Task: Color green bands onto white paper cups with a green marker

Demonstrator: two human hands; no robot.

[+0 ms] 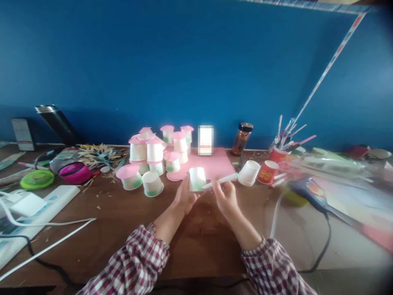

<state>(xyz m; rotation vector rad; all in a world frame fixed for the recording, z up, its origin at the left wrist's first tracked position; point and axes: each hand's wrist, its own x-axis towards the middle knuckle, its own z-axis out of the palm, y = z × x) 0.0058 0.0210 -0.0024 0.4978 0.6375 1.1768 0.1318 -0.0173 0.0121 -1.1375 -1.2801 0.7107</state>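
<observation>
In the middle of the head view, my left hand (184, 196) grips a white paper cup (197, 177) upside down; a green patch shows near its lower rim. My right hand (225, 194) holds a white marker (225, 178) with a green end, its tip at the green patch. To the left, another paper cup (152, 183) with a green patch stands upside down. Behind it are several stacked cups with pink paper tops (155, 140). A plain white cup (249, 173) leans on the right, beside a red cup (267, 172).
Pink paper (215, 163) lies behind my hands. A dark-lidded bottle (242, 138) and a red cup of brushes (280, 154) stand at the back. On the right is a glue gun (308, 192) with its cord; on the left, a power strip (43, 215) with cables.
</observation>
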